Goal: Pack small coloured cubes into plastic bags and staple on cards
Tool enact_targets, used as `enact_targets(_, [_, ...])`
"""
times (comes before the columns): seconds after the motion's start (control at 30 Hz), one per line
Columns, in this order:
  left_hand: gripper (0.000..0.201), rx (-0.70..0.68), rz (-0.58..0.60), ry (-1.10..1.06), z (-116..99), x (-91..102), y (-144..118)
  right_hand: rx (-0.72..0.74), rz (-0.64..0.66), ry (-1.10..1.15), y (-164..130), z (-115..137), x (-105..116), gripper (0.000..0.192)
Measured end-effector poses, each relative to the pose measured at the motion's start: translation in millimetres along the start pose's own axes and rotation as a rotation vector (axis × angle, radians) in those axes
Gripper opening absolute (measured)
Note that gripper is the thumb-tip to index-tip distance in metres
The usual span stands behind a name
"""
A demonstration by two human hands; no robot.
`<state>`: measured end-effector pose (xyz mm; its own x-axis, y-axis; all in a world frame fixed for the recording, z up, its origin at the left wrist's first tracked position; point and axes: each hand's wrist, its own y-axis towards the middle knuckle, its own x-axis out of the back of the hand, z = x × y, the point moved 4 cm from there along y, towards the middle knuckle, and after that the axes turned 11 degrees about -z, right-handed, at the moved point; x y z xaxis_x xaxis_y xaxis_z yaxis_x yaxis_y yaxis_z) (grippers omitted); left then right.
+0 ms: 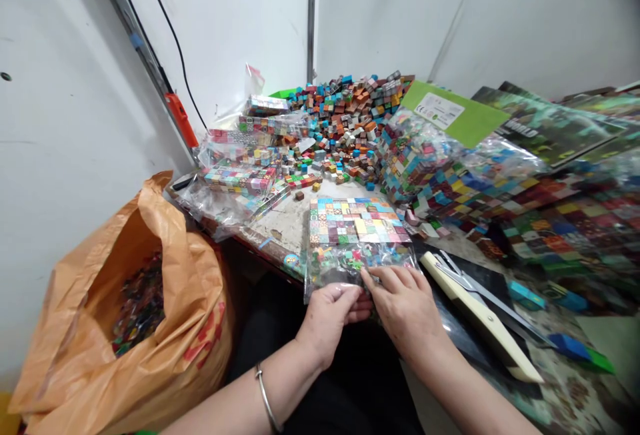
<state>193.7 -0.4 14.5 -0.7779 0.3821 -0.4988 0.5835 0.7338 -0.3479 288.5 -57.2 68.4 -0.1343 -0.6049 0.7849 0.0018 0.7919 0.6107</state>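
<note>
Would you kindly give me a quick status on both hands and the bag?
Left hand and right hand both pinching the near edge of the clear bag of cubes. Bag flat on table edge. Scissors just right, apart.

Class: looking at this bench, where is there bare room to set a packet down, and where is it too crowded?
Bare tabletop lies between the held clear packet, the stacked packets and the loose cube pile. Right of it, filled bags and scissors crowd everything.

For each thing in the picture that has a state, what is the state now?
Clear plastic bag of small coloured cubes: lying flat, near edge held by both hands.
Left hand: gripping the bag edge.
Right hand: fingers pressing the bag edge.
Orange plastic sack: open, partly filled.
Loose coloured cubes: heaped.
</note>
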Motion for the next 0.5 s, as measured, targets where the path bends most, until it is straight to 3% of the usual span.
enact_targets(0.5, [0.034,-0.037,0.048,0.012,2.6,0.5,-0.4,-0.014,-0.011,-0.027,-7.1,8.2,-8.0,0.034])
